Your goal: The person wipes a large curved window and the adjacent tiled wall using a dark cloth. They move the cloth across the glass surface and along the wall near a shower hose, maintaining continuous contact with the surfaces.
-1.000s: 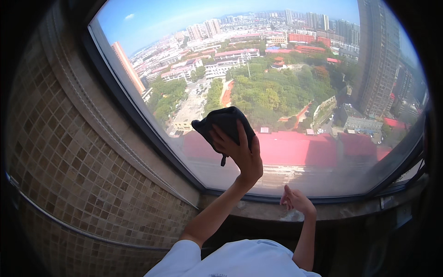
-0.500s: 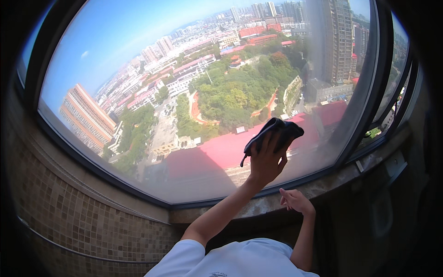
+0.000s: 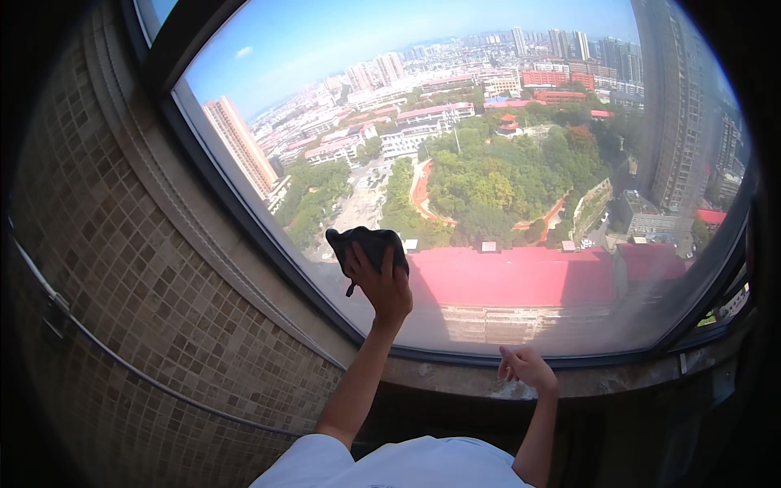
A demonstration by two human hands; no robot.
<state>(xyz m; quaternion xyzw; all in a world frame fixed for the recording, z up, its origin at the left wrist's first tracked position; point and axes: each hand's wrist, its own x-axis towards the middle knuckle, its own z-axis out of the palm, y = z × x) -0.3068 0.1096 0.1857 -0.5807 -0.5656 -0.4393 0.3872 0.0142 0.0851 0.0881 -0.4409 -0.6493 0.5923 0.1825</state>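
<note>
A dark, bunched cloth [image 3: 371,247] lies against the window pane [image 3: 488,325], toward the glass's lower left. My left hand [image 3: 382,285] presses it there with the fingers spread over it, and a short loop hangs from the cloth's lower edge. My right hand [image 3: 529,370] hovers by the stone sill [image 3: 472,382], close to the bottom of the frame. Its fingers are loosely bent and apart, and I see nothing in them.
A dark window frame [image 3: 268,252] borders the pane on the left and below. Brown mosaic tiles [image 3: 163,325] cover the wall at left, where a thin metal rail [image 3: 163,382] runs across. Hazy streaks show on the glass at right.
My left hand has swept the cloth leftward across the pane. The view has turned, so more tiled wall shows at left. My right hand stays near the sill.
</note>
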